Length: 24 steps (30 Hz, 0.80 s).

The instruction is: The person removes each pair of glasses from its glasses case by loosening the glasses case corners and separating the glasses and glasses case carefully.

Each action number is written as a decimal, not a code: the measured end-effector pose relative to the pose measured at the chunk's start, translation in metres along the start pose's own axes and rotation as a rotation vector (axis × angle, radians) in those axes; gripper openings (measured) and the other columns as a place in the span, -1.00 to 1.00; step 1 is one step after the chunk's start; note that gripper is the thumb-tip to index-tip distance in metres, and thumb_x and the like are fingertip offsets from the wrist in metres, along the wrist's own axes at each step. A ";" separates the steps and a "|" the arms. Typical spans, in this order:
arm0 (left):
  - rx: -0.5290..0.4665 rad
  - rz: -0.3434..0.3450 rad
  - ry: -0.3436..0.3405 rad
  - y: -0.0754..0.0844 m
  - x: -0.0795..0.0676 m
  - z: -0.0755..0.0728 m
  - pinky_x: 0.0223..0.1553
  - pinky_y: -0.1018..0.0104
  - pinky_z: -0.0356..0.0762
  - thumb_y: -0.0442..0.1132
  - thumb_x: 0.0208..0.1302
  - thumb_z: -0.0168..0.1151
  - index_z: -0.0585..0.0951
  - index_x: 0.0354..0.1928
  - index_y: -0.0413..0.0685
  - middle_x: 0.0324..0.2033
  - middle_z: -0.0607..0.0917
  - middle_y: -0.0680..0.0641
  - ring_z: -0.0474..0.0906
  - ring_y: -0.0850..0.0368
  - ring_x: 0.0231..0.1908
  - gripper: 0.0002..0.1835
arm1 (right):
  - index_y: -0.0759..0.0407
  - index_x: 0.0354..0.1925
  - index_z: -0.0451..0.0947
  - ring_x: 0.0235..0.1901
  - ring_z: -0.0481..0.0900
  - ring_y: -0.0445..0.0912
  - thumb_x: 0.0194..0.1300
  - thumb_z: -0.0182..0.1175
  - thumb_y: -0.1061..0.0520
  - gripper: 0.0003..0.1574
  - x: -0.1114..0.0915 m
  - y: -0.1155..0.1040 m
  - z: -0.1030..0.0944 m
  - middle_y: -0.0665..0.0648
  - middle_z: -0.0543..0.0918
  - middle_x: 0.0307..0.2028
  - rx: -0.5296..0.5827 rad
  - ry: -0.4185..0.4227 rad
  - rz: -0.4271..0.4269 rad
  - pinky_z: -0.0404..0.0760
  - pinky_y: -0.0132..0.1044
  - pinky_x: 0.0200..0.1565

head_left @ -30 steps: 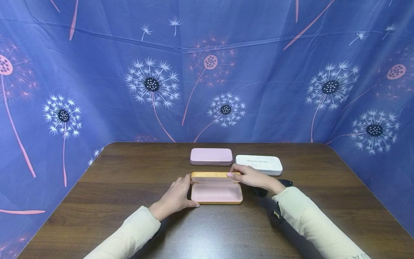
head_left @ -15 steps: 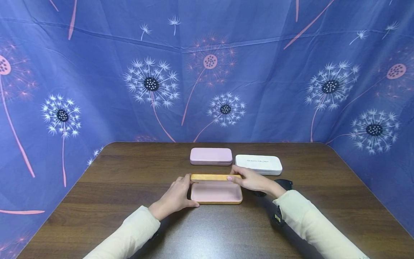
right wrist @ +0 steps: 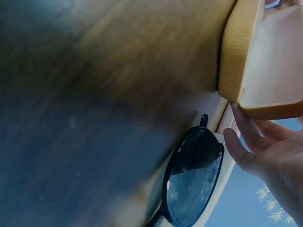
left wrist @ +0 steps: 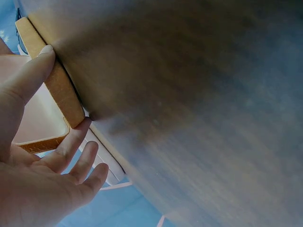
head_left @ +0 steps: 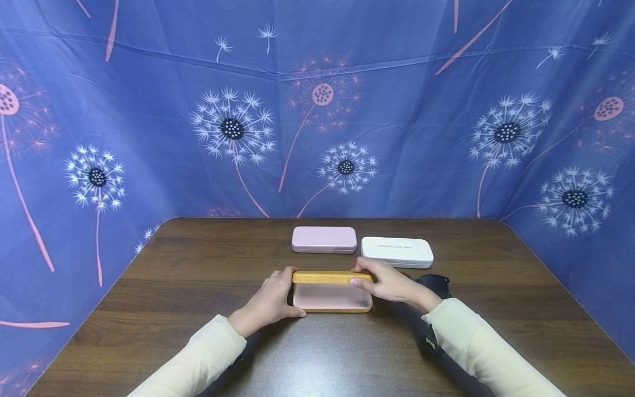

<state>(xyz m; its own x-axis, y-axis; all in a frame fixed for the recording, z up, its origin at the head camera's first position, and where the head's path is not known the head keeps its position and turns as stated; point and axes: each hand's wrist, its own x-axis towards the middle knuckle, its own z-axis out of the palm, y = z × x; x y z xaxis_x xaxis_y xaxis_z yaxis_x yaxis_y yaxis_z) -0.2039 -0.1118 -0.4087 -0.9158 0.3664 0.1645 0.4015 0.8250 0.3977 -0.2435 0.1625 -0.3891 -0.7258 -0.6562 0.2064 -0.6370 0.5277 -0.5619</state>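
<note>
Orange case pinched by both hands, white case behind, lettering blurred except "FOR"

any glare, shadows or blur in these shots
Head view: pale glare on the wooden table at the near side, and lettering on the white glasses case too soft to read surely; left wrist view: broad dark shadow beside the orange glasses case, wood grain blurred; right wrist view: table shadowed too, sunglasses fairly crisp.
</note>
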 end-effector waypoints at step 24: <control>-0.018 0.019 0.007 -0.002 0.000 0.001 -0.03 0.02 0.42 -0.02 -0.39 0.57 0.34 0.09 -0.26 -0.09 0.57 -0.17 0.45 -0.09 -0.09 -0.07 | 0.16 -0.26 0.48 -0.45 0.35 -0.28 0.20 0.18 -0.02 -0.72 -0.008 0.001 0.008 -0.07 0.52 -0.44 -0.153 0.091 -0.143 0.41 -0.40 -0.36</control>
<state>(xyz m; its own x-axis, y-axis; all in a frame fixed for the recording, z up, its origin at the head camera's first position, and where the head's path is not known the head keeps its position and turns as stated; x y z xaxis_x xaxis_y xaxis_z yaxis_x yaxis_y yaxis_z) -0.2052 -0.1133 -0.4102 -0.9079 0.3789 0.1791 0.4190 0.8098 0.4106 -0.2358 0.1636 -0.3980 -0.6410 -0.6829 0.3503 -0.7622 0.5130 -0.3947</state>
